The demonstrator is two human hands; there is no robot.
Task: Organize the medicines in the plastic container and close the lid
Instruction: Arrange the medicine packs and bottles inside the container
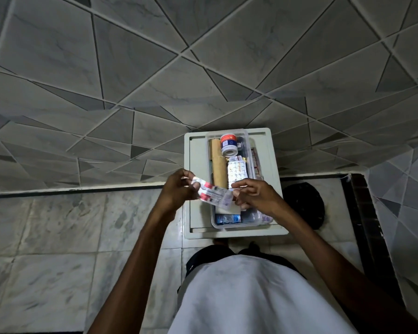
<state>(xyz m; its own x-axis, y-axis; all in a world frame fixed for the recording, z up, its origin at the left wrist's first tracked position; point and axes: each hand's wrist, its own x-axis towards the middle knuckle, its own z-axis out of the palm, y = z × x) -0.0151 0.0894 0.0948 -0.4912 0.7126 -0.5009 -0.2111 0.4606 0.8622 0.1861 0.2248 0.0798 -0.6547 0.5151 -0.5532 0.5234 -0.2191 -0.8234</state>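
Note:
A clear plastic container [247, 135] stands open on a pale square stool top [196, 165]. Inside lie a white bottle with an orange cap [228, 144], a tan cardboard tube [218, 165], a silver blister strip [237, 173] and a blue packet [227, 218] at the near end. Above the container's near left part I hold a white and red blister strip [212, 192]. My left hand [176, 191] pinches its left end and my right hand [256, 195] pinches its right end. No lid shows in this view.
The stool stands against a grey tiled wall [155, 68] on a marble tile floor [58, 237]. A dark round object [304, 201] lies on the floor right of the stool. A dark frame [362, 213] runs along the right side.

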